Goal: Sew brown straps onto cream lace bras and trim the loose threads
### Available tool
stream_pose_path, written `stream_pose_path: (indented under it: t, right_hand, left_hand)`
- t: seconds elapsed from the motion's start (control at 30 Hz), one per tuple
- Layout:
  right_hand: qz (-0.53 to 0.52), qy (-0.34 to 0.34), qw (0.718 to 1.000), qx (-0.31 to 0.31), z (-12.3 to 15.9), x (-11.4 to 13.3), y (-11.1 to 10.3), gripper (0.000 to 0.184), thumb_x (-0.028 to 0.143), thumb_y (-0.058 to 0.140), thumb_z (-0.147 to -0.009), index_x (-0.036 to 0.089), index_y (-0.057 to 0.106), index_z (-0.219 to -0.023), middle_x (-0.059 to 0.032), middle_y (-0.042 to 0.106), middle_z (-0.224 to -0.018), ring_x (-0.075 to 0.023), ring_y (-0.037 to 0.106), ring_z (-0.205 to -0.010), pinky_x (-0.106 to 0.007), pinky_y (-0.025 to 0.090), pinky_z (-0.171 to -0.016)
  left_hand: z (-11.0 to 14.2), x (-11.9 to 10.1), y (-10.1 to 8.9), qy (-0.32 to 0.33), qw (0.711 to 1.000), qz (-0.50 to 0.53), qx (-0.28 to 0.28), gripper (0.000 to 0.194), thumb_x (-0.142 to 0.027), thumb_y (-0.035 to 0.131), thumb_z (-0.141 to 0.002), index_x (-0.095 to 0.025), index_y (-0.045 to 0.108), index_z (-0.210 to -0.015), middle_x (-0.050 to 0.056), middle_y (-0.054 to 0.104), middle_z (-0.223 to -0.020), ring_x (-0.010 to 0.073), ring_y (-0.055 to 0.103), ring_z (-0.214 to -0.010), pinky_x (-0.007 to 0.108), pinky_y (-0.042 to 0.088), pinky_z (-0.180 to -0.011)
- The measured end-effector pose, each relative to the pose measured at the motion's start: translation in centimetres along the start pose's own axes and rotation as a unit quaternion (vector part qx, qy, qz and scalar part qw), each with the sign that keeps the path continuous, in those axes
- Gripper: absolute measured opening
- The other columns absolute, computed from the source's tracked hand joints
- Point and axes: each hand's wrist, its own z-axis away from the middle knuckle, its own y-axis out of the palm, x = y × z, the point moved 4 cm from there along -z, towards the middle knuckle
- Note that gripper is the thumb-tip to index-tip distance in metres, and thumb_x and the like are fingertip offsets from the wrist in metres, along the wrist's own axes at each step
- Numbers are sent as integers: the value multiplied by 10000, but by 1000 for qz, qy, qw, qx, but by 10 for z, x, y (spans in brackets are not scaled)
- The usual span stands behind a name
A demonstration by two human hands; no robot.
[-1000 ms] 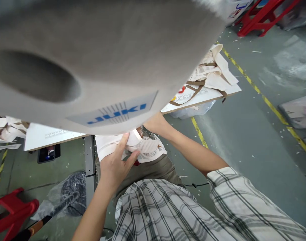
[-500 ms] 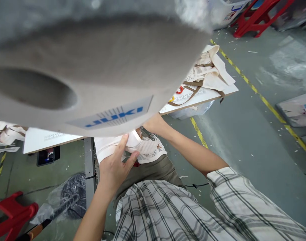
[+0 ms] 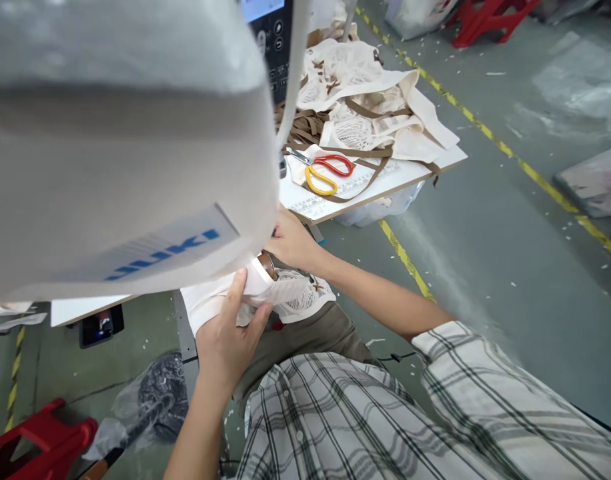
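A white lace garment [image 3: 298, 297] with a small brown bow hangs from under the sewing machine head [image 3: 135, 173] over my lap. My left hand [image 3: 225, 340] lies on its plain white band, index finger and thumb stretched apart. Close by, my right hand [image 3: 293, 243] is curled at the machine's lower right edge. Its fingertips are partly hidden, with a bit of something dark at them. Between the hands shows a brownish, shiny rounded part [image 3: 268, 265] beside the cloth. The machine head hides the needle area.
Scissors [image 3: 323, 175] with red and yellow handles lie on the white table [image 3: 313, 208], beside heaped lace garments [image 3: 365, 93] and brown straps. A control panel [image 3: 273, 47] stands behind the machine. Red stools [image 3: 40, 433] and a plastic-wrapped bundle [image 3: 160, 393] are on the floor.
The view has shifted, so the machine head sits further left and uncovers the scissors, garment heap and panel. More of my right hand shows. My left hand stays on the garment.
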Motion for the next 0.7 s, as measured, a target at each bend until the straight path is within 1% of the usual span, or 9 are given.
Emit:
stream_pose_path:
  t: [0.1, 0.17, 0.2, 0.27, 0.33, 0.43, 0.5, 0.63, 0.7]
  right_hand:
    - [-49, 0, 997, -52, 13, 2, -4, 150, 302, 548, -973, 181, 637, -980, -105, 618, -1223, -204, 589, -1078, -341, 524, -868]
    - [-80, 11, 994, -75, 24, 2, -7, 153, 325, 546, -995, 199, 631, -1010, -92, 608, -1209, -186, 593, -1063, -323, 527, -850]
    - [-94, 20, 992, -82, 30, 1, -8, 158, 341, 552, -999, 203, 627, -1014, -85, 608, -1168, -178, 596, -1036, -313, 526, -835]
    - [-114, 37, 989, -82, 41, 0, -11, 173, 371, 574, -995, 204, 617, -995, -65, 603, -1060, -163, 593, -956, -295, 515, -796]
    - [-121, 46, 989, -68, 50, -1, -13, 190, 389, 600, -983, 201, 605, -954, -49, 590, -985, -152, 577, -890, -285, 494, -764]
    - [-123, 55, 990, -51, 60, 1, -16, 219, 407, 621, -971, 198, 587, -916, -43, 576, -958, -150, 561, -867, -283, 473, -747]
    - [-129, 53, 989, -44, 64, 4, -16, 232, 417, 628, -967, 197, 582, -908, -43, 573, -955, -154, 559, -879, -287, 473, -762]
    - [-124, 29, 991, -34, 68, 12, -13, 230, 405, 650, -956, 197, 577, -892, -37, 579, -925, -146, 550, -860, -280, 471, -761]
    - [-116, 14, 993, -30, 69, 16, -11, 223, 395, 659, -951, 197, 576, -891, -34, 582, -918, -145, 548, -859, -280, 471, -764]
  left_hand:
    - [0, -2, -1, 17, 1000, 2, -15, 547, -461, 674, -915, -197, 615, -1391, 81, 808, -1003, 163, 706, -649, 239, 407, -476]
    - [0, -3, 0, 24, 999, 11, -22, 567, -450, 690, -908, -199, 597, -1407, 85, 800, -1067, 174, 727, -718, 240, 443, -509]
    - [1, -2, 0, 26, 999, 15, -25, 574, -446, 697, -904, -200, 592, -1412, 85, 797, -1085, 177, 731, -732, 242, 455, -521]
    - [3, -2, 1, 25, 999, 20, -29, 582, -442, 705, -899, -203, 587, -1416, 92, 784, -1138, 182, 733, -744, 249, 479, -549]
    - [4, -1, 0, 20, 999, 25, -32, 581, -439, 709, -895, -205, 590, -1414, 102, 767, -1189, 192, 739, -770, 258, 506, -590]
    - [4, -2, -1, 14, 998, 36, -42, 566, -428, 712, -895, -189, 604, -1396, 111, 769, -1183, 210, 756, -851, 257, 534, -643]
    - [4, -4, -2, 12, 998, 39, -50, 552, -427, 712, -895, -171, 620, -1375, 121, 773, -1166, 216, 762, -878, 251, 538, -646]
    - [2, -5, -3, 8, 997, 45, -68, 521, -425, 714, -895, -157, 647, -1337, 128, 782, -1133, 204, 766, -823, 245, 530, -616]
    - [2, -5, -4, 2, 996, 51, -71, 506, -422, 713, -897, -164, 653, -1328, 121, 789, -1107, 205, 768, -833, 245, 533, -621]
